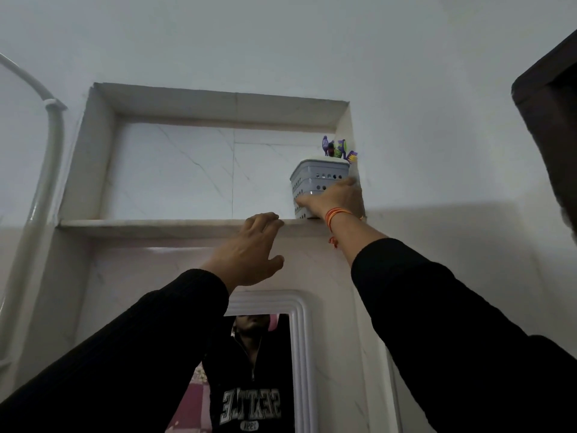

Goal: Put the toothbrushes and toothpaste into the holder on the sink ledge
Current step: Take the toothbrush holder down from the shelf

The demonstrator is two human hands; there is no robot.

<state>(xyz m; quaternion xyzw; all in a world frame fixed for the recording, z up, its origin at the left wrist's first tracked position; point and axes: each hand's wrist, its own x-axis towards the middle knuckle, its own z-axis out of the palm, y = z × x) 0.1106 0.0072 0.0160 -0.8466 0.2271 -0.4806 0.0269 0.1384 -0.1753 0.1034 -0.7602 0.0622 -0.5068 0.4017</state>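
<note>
A pale grey perforated holder stands at the right end of a high marble ledge inside a wall niche. Purple and green toothbrush ends stick out of its top. My right hand is wrapped around the holder's lower front, with an orange thread band on the wrist. To the left of the holder, my left hand reaches up with fingers spread, its fingertips touching the ledge's front edge and nothing in it. No toothpaste tube can be made out.
A white-framed mirror hangs below the ledge and reflects a person in a black sweatshirt. A white pipe runs up the wall at the left. A dark door frame juts in at the upper right.
</note>
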